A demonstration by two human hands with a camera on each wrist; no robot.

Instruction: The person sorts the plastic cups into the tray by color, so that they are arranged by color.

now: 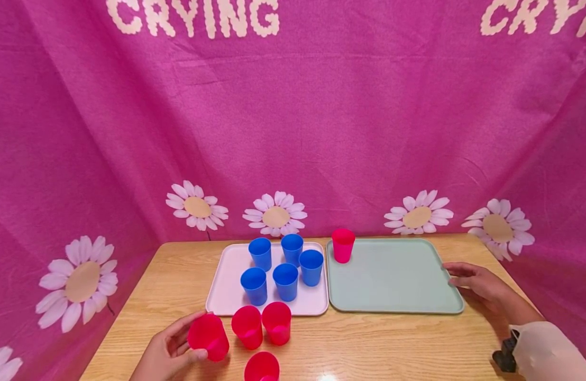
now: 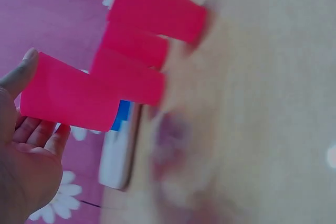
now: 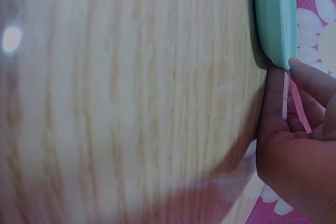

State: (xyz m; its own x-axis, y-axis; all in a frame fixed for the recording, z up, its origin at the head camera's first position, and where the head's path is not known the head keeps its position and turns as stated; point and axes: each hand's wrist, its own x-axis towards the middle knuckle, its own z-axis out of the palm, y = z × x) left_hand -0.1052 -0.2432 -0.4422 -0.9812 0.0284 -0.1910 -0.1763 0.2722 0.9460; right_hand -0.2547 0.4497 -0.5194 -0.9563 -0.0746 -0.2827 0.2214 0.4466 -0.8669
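My left hand (image 1: 165, 346) grips a red cup (image 1: 209, 338) at the table's front left, thumb on one side and fingers on the other. In the left wrist view this cup's base is clear of the tabletop. To its right stand other red cups (image 1: 247, 330), two side by side and one (image 1: 262, 368) nearer me, cut off by the frame. My right hand (image 1: 481, 288) is at the right edge of the green tray (image 1: 397, 280), its fingertips touching or very close to the rim. A single red cup (image 1: 342, 246) stands in that tray's back left corner.
A white tray (image 1: 221, 296) lies left of the green one, their edges nearly meeting, with several blue cups (image 1: 285, 283) upright on it. The wooden table (image 1: 369, 344) backs onto a pink cloth (image 1: 321, 132) printed with daisies. A black device (image 1: 504, 357) is at my right wrist.
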